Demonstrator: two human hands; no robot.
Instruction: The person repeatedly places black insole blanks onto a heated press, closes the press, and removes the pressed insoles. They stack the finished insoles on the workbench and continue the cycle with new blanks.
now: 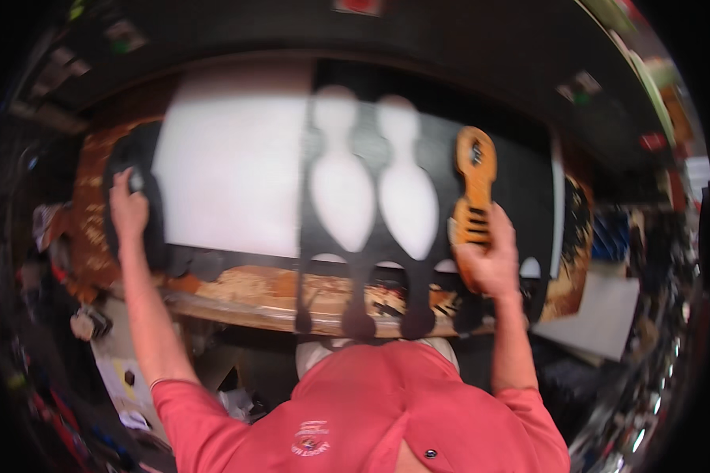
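Observation:
My right hand (491,263) grips the lower part of an orange cutting die (477,177), which has a rounded upper end and slotted openings. The die lies over a black sheet (518,171) of flexible-looking material. To its left, two long cut-outs in that sheet show white beneath. Further left, my left hand (129,207) is on a dark, rounded piece (131,142) at the side of the white board (236,165). A small pale spot shows by its fingers; blur hides whether they hold anything.
The sheet's scalloped near edge hangs over the wooden table edge (236,313). Worn, chipped wood (92,207) shows around the board. A dark machine beam (260,29) spans the far side. At right is a pale panel (597,313); a pale surface (124,366) with scraps is lower left.

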